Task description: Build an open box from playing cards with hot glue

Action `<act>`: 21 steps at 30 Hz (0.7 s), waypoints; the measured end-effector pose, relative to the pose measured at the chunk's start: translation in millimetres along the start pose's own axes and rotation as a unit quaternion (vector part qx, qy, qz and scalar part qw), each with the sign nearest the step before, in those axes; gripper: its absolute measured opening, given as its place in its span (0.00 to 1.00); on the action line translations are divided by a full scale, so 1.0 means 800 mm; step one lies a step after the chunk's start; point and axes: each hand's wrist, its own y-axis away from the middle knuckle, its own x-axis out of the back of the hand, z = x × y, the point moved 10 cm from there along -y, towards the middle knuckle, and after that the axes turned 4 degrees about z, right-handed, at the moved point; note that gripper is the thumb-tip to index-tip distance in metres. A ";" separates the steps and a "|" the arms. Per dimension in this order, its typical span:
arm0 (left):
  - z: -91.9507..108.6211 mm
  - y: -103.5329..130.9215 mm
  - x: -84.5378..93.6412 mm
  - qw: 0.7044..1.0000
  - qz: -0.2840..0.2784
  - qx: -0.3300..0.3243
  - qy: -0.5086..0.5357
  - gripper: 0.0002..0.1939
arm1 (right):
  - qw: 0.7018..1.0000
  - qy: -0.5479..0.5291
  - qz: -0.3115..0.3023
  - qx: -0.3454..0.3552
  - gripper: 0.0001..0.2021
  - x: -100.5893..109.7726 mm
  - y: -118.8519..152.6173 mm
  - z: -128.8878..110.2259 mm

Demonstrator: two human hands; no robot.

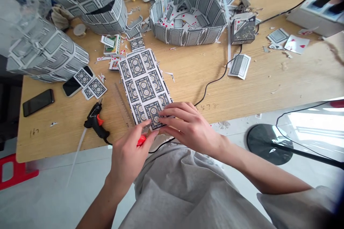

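"Where to find the card panel?"
"Lying on the bench, at the near edge, with card backs facing up."
"And the grip of the right hand?"
"Touching the near corner with spread fingers. Can't tell if pinching."
"And the left hand?"
"Bent at the near edge, with a small red thing between thumb and finger. Can't tell if holding it."
"Anything close by?"
"Yes: 1 ruler and 1 black glue gun to the left."
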 end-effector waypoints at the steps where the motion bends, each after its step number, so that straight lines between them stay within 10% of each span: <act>1: 0.001 0.000 0.000 1.000 0.000 -0.005 -0.002 0.10 | 1.000 -0.002 0.000 -0.003 0.10 -0.001 0.000 0.001; 21: 0.011 0.005 -0.001 0.994 0.067 -0.089 -0.012 0.08 | 0.999 0.041 -0.003 0.034 0.11 -0.002 0.000 -0.006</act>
